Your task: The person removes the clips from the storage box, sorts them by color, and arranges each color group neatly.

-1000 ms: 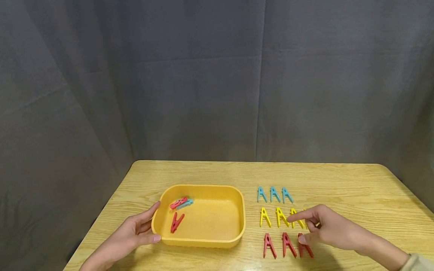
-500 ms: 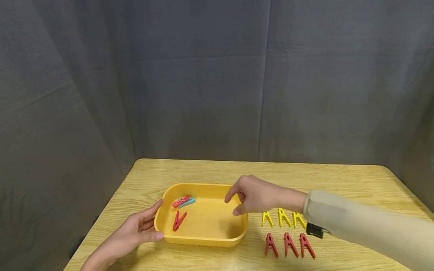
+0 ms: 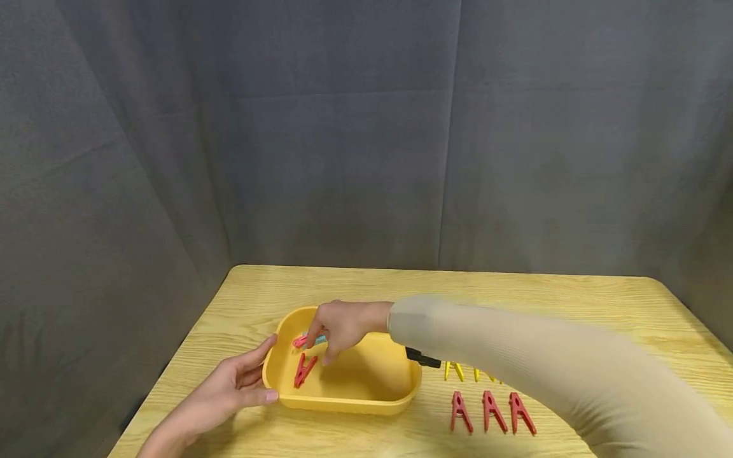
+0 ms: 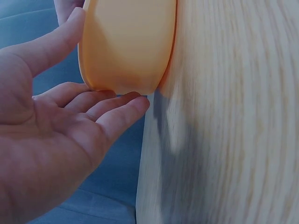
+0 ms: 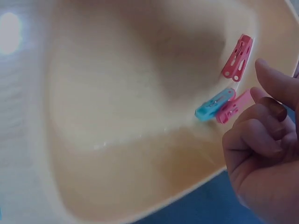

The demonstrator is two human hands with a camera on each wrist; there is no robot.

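While your right hand [image 3: 338,327] hangs over the far left part of the yellow tray [image 3: 349,402], its fingers are loosely curled and hold nothing; the fingertips [image 5: 267,80] sit just beside the blue clothespin [image 5: 214,104] and the pink clothespin [image 5: 233,108], which lie side by side and touching against the tray's far wall. Whether a fingertip actually touches either one cannot be told. A red clothespin [image 3: 302,370] lies apart from that pair on the tray floor, nearer you.

Your left hand [image 3: 229,389] lies flat and relaxed against the tray's left end, thumb along the near wall, fingers [image 4: 122,103] straight and touching the outside of the rim. It grips nothing.

The tray sits on the table [image 3: 572,299], left of centre, close to the near edge. Your right sleeve [image 3: 515,362] crosses above the tray's right end and covers most of what lies right of it. A dark strap [image 3: 422,358] shows under the sleeve. Below the sleeve, three red clothespins [image 3: 494,412] stand in a row towards the near edge, and parts of the yellow clothespins [image 3: 455,370] peek out just behind them. Grey curtain [image 3: 343,127] hangs behind the far edge.
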